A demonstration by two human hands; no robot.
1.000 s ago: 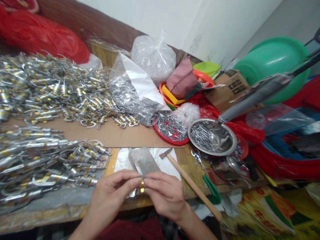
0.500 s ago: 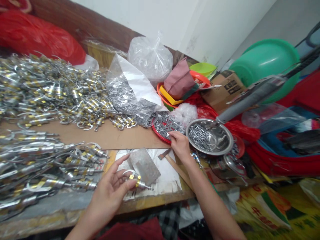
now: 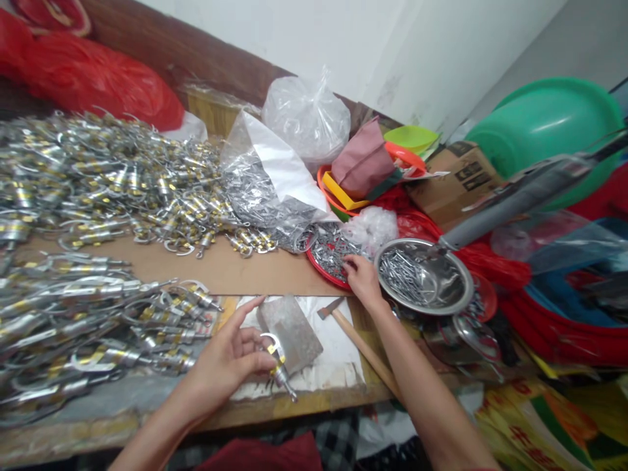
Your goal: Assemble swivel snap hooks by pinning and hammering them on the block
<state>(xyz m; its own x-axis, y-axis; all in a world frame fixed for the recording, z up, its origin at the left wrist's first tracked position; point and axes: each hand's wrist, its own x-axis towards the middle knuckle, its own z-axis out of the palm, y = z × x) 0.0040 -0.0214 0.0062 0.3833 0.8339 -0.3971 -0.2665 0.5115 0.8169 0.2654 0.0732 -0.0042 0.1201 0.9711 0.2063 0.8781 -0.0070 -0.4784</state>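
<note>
The left hand pinches a hooked metal fitting by the near left edge of the grey metal block, the fitting's long axis running nearward and slightly right. Beyond the block, rightward, the right hand, the nearer one, dips among small metal pieces in the red tray; whether it grips any, I cannot tell.

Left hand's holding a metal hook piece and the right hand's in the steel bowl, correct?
Not quite: the head view shows the right hand at the red tray, not in the steel bowl. The left hand is indeed holding a metal hook piece.
</note>
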